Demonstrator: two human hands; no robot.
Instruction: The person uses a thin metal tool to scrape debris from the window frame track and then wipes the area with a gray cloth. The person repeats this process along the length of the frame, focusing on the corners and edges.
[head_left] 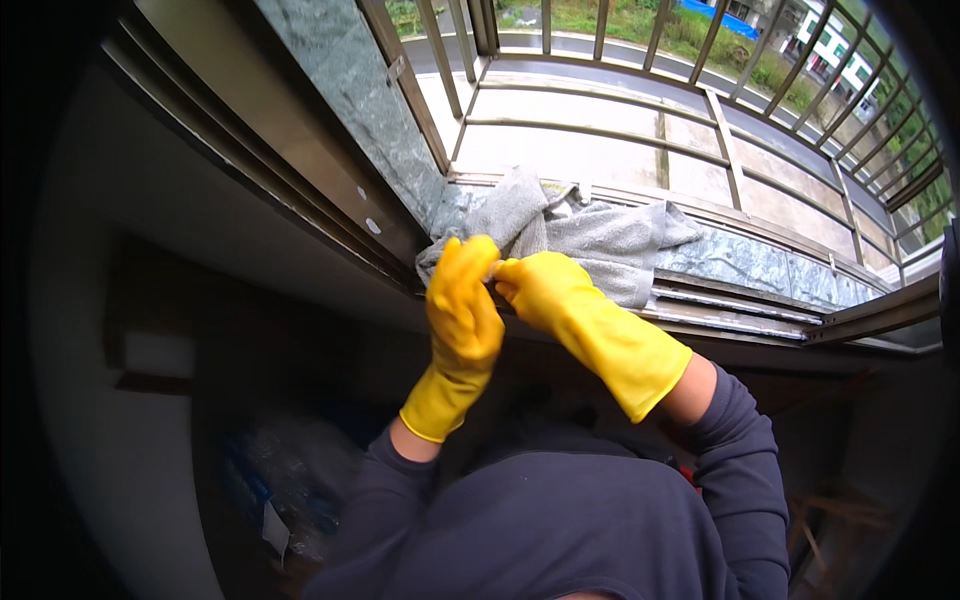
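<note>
Both hands wear long yellow rubber gloves and meet in front of the window sill. My left hand (pixel 464 305) is raised with its fingers bent inward, slightly blurred. Beside it, my right hand (pixel 545 288) is closed, thumb and fingers pinched together against the left hand's fingers. A small pale spot shows between the two hands, too small to name. Just behind them a crumpled grey cloth (pixel 603 240) lies over the sill and the window track, touched or nearly touched by the left fingertips; I cannot tell which.
Sliding-window tracks (pixel 740 310) run along the bluish marbled stone sill (pixel 745 262). A brown metal frame (pixel 300 130) stands at the left. Beyond the sill is a metal-barred cage (pixel 640 130). Below left, a dim plastic-wrapped bundle (pixel 290 480) lies in shadow.
</note>
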